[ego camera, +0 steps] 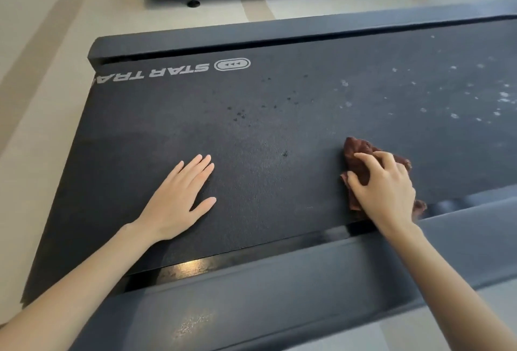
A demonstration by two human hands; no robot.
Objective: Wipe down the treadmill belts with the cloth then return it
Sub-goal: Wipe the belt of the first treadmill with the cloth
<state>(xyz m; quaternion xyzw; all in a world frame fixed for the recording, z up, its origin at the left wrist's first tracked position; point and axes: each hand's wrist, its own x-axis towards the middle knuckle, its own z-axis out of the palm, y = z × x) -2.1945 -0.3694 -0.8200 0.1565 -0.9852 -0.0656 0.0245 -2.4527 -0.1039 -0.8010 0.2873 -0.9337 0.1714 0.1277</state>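
Right hand [383, 185] grips the bunched cloth [361, 160] on the belt [265, 132] near its close edge, left hand [179, 196] lies spread flat; leaning weight could shift the belt, and white specks [453, 93] might get missed.

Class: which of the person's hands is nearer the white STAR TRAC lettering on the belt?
Left. The left hand lies flat on the belt, below the lettering in the picture; the right hand, gripping the cloth, is farther off to its right.
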